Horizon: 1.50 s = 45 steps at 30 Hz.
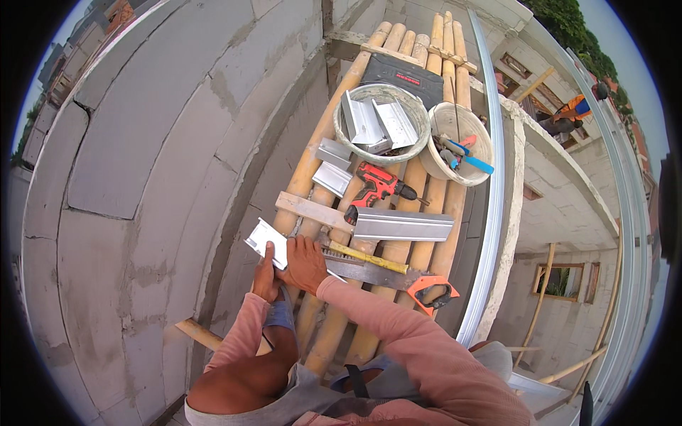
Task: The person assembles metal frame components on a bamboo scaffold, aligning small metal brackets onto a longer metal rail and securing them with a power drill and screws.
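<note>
Metal channel (pixel 268 237) juts forward-left from the left hand (pixel 265 277) and right hand (pixel 305 265) (both curled closed, gripping it).

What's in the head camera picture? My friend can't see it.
A person's left hand and right hand hold a silvery metal piece over a bamboo platform. Nearby are an orange-handled saw, a red drill, a bucket of metal pieces and a bucket of tools.
</note>
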Motion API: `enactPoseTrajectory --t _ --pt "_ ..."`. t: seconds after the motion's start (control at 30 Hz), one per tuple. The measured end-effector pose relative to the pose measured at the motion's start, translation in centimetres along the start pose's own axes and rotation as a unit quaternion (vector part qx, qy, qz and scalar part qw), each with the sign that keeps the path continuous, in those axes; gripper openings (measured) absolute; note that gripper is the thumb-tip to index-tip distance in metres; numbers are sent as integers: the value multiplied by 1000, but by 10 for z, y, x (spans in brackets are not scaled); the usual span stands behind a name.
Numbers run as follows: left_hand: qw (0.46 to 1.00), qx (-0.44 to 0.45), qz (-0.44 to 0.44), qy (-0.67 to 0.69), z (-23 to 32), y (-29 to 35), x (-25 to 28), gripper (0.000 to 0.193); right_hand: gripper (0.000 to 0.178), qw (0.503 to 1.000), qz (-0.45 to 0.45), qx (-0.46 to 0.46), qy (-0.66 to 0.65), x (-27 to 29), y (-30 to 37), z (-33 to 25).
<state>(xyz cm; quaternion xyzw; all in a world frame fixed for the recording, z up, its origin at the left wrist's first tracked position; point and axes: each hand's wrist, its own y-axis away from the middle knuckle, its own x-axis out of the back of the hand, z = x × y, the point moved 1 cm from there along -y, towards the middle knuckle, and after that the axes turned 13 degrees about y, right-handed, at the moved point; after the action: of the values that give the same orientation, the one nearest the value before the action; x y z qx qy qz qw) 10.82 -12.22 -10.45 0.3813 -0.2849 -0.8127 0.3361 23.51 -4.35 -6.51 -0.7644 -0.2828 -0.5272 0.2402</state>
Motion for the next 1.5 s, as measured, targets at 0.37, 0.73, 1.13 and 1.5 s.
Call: enactPoseTrajectory --t 0.37,0.73,1.13,1.5 --pt "998 -41 -30 31 18 7 0 82 41 952 -174 243 -67 183 115 119" --pt "994 -50 -43 88 -14 7 -1 80 76 925 -299 -227 -55 142 370 200" --pt "993 -74 21 91 -27 -11 -12 103 50 847 -379 -339 -156 138 411 242" --pt "995 -85 42 -20 -18 3 -20 102 61 803 -405 -387 -201 136 408 244"
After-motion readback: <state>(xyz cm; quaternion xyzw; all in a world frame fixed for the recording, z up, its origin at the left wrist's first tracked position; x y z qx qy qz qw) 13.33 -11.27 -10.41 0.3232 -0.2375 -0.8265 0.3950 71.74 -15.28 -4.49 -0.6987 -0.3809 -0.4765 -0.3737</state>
